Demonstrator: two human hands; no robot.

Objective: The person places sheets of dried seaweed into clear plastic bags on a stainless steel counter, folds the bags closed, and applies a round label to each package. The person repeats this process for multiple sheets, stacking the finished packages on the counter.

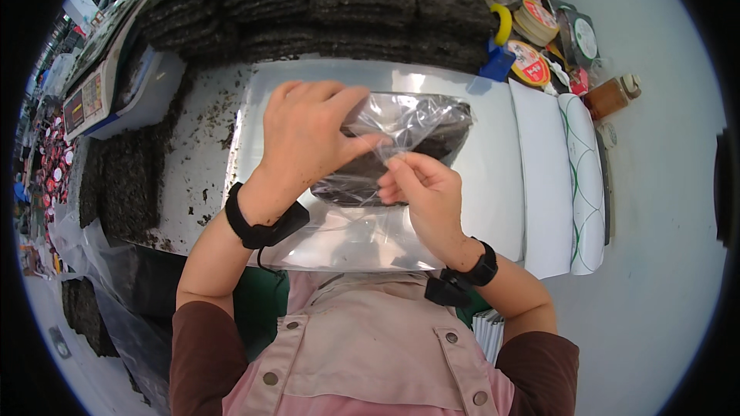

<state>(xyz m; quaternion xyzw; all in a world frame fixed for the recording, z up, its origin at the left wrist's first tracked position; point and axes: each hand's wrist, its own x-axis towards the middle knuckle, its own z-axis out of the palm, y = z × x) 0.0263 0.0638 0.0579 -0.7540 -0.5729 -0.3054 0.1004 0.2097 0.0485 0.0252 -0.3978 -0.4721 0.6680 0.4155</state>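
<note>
A clear plastic bag [404, 118] with dark dried seaweed sheets [451, 138] inside lies before me on a stack of clear plastic film [485, 179]. My left hand [312, 127] rests over the bag's left part, its thumb pressed against gathered plastic near the middle. With thumb and index finger, my right hand [425, 190] pinches that same gathered plastic from the right. The two hands almost meet at this fold. Part of the bag's left side is hidden beneath my left hand.
Tall stacks of dried seaweed [358, 6] line the far side. A weighing scale [89, 101] and another seaweed stack [127, 179] are at left. To the right are white sheets [543, 179], a printed roll [581, 185], a tape dispenser [497, 60], round labels [529, 63] and a bottle [610, 95].
</note>
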